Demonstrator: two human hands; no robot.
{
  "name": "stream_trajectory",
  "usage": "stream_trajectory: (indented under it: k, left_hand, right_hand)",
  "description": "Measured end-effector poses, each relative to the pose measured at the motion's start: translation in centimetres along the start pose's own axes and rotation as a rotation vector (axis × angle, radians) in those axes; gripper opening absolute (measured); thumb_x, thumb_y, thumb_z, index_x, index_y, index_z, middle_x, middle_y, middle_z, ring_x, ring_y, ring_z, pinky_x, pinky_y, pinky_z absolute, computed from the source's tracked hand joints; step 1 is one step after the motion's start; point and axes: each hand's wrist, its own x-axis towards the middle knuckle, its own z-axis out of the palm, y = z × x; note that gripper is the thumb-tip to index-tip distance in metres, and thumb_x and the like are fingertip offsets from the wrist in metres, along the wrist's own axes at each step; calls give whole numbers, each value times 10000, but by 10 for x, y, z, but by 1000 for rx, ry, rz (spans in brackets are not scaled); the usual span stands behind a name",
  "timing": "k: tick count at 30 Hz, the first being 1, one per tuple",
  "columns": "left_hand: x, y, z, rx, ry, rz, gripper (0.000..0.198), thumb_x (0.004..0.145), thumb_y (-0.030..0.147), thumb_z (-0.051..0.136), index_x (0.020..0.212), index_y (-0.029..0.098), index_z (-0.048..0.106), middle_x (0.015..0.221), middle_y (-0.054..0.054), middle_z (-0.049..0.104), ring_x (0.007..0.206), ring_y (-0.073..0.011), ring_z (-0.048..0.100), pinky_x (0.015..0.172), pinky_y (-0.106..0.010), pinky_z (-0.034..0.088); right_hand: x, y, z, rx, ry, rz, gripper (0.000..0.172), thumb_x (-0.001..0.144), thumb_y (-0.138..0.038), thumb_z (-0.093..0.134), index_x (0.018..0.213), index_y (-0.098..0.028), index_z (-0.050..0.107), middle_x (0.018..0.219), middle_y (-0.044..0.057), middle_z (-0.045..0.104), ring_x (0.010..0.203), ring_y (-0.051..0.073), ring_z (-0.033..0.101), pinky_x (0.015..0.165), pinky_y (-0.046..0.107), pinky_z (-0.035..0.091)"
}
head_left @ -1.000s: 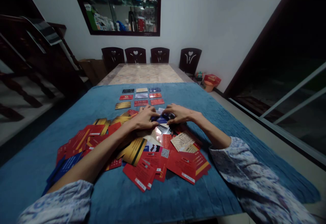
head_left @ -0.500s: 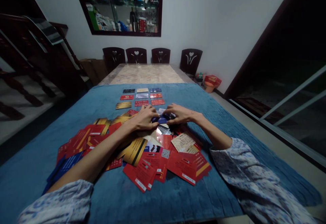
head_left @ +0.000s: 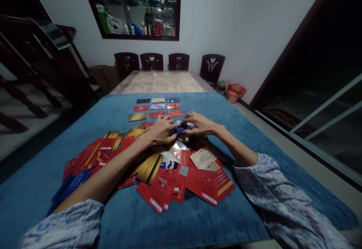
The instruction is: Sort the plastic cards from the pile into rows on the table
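Between my two hands is a dark blue card [head_left: 179, 129], held by its ends just above the pile. My left hand [head_left: 161, 130] has its fingers curled at the card's left end, the fingertips partly hidden. Thumb and fingers of my right hand [head_left: 198, 123] close on the right end. Underneath lies a heap of cards: a pale cream card [head_left: 206, 159], a gold card [head_left: 149, 168] with a dark stripe, and several red cards [head_left: 202, 185]. More blue cards [head_left: 74, 184] lie beside my left forearm.
Beyond my hands, cards lie in neat rows, among them a black card [head_left: 143, 101] and a gold card [head_left: 137, 117]. A blue cloth [head_left: 113, 105] covers the near table; its bare stone top [head_left: 166, 82] shows behind. Dark chairs [head_left: 151, 62] stand at the far end.
My right hand has risen slightly, and the blue card has tilted and lifted a little with it. My left hand has hardly shifted; the laid-out rows are the same.
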Motion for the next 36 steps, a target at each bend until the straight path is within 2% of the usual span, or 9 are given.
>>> stream_trajectory:
  k: [8, 14, 17, 20, 26, 31, 36]
  left_hand:
    - [4, 9, 3, 174, 110, 30, 177, 890, 221, 521, 913, 136, 675, 843, -120, 716, 865, -261, 618, 845, -435, 391]
    - [5, 7, 5, 177, 213, 7, 194, 916, 178, 453, 809, 170, 615, 760, -107, 677, 790, -252, 614, 847, -439, 406]
    - [3, 3, 6, 124, 268, -49, 118, 873, 182, 495, 788, 187, 575, 758, -87, 664, 775, -241, 599, 849, -425, 411]
    - [2, -1, 7, 27, 303, -147, 81, 843, 170, 506, 777, 203, 539, 754, -62, 647, 752, -221, 578, 819, -391, 420]
    - [4, -2, 12, -186, 358, -299, 49, 795, 174, 528, 764, 210, 514, 761, -38, 641, 738, -195, 560, 750, -336, 435]
    - [5, 1, 17, -369, 367, -333, 66, 811, 202, 529, 744, 197, 528, 722, -14, 628, 690, -159, 566, 673, -285, 427]
    - [5, 1, 17, -432, 404, -318, 74, 807, 192, 524, 733, 193, 531, 695, 8, 620, 663, -132, 541, 649, -259, 421]
  right_hand:
    - [2, -8, -3, 34, 136, 24, 381, 912, -526, 679, 1098, -205, 762, 1000, 104, 642, 979, 252, 555, 893, 422, 475]
    - [5, -2, 1, 101, 203, 3, 404, 894, -535, 704, 1151, -225, 736, 1095, 112, 648, 1017, 261, 561, 913, 437, 472]
    - [5, 3, 5, 120, 220, 3, 397, 912, -485, 696, 1221, -236, 700, 1152, 114, 639, 1041, 260, 562, 930, 449, 472]
    - [5, 9, 9, 119, 222, 19, 333, 905, -374, 709, 1200, -222, 690, 1175, 117, 636, 1049, 257, 562, 932, 443, 474]
    - [6, 14, 16, 100, 228, 47, 228, 915, -255, 664, 1128, -180, 696, 1086, 117, 667, 1004, 246, 566, 907, 409, 469]
    - [7, 13, 18, 133, 236, 66, 168, 920, -175, 604, 1046, -182, 716, 975, 82, 706, 915, 213, 580, 840, 350, 455]
    - [7, 10, 16, 82, 252, 123, 152, 922, -164, 579, 969, -176, 723, 871, 66, 697, 805, 186, 565, 750, 298, 410]
